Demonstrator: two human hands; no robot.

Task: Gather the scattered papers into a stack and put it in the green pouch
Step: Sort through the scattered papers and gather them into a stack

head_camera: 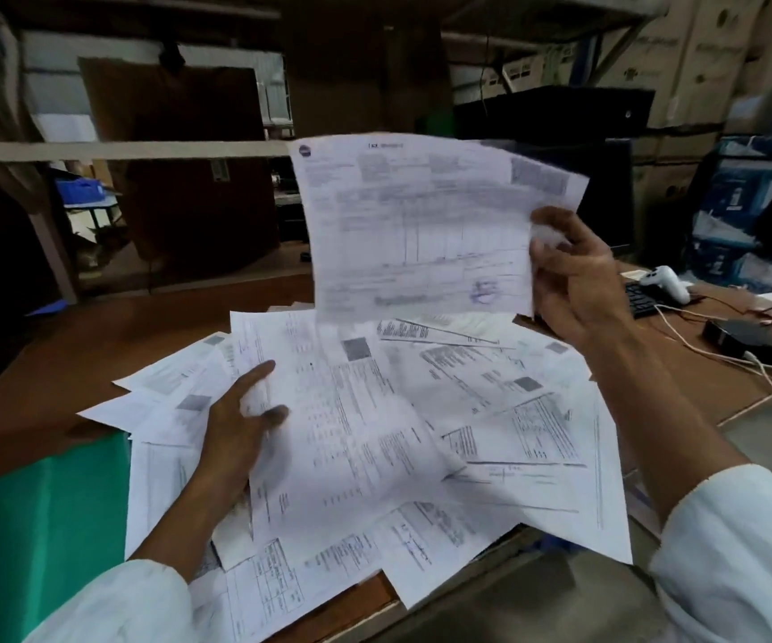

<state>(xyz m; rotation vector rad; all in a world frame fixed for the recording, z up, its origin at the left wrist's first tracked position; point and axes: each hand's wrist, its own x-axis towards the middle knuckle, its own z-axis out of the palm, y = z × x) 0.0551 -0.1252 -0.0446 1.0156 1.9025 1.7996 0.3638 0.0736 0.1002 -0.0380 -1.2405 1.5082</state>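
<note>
Nearest my view, at the bottom corners of the frame, I see two white sleeves, the left sleeve (119, 605) and the right sleeve (736, 549). At the lower left lies the green pouch (40, 526), flat on the wooden table (73, 345), with its right edge tucked under the nearest loose sheets. The papers (514, 433) are not yet stacked. They spread in an overlapping fan across the middle of the frame, some hanging over the table's near edge at lower centre.

The left hand (240, 420) sits left of centre, on the pile. Its thumb is on top of a large sheet (342, 433) and its fingers are curled at that sheet's left edge, so I read it as grasping the sheet, though the hand is blurred.

Above it, right of centre, the right hand (574, 276) pinches the right edge of a raised sheet (421, 225), which is held upright and clear of the pile with its printed face towards me.

Farther back, at the right edge, I can make out a white game controller (667, 283) resting on a black keyboard (643, 299). A small black box (741, 336) lies nearer, with pale cables (722, 359) running past it. Cardboard boxes (699, 53) fill the upper right, and dim shelving (119, 150) crosses the upper left.
</note>
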